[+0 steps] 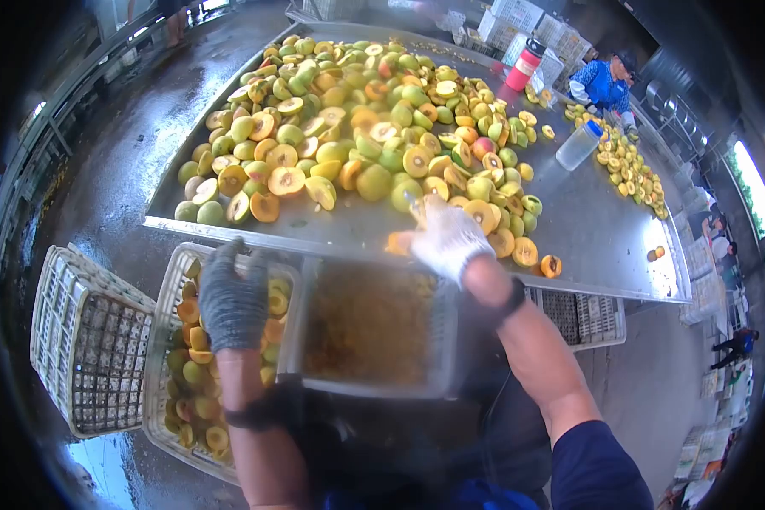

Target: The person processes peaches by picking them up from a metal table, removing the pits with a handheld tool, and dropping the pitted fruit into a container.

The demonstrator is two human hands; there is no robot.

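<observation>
At the far left an empty white crate (89,340) lies tilted on the wet floor, and just beside it a second crate (163,323) is part-filled with yellow-orange fruit halves. That makes two crates on this side. The left hand (232,302), in a dark grey glove, hangs palm down over that crate's upper end with its fingers loosely extended and a little apart; whether anything sits under the palm cannot be told. Next comes one pale tub (374,327) holding a brownish mass, set against the front edge of the steel table (586,229). Above the tub the right hand (446,238), in a white glove, is clenched around a small tool (416,206) whose pale tip sticks up past the knuckles. A fruit half (397,244) — orange, small and blurred by motion — sits at the table's edge against the glove's fingertips; whether it is pinched cannot be told. Behind it the pile of fruit (357,127) covers most of the table, green-skinned whole pieces mixed with cut halves showing orange flesh and dark centres, too many to count. Further right stand two bottles — a red flask (525,64) and a clear bottle (580,144) with a blue cap. One co-worker's blue sleeve (603,85) shows at the far corner.
</observation>
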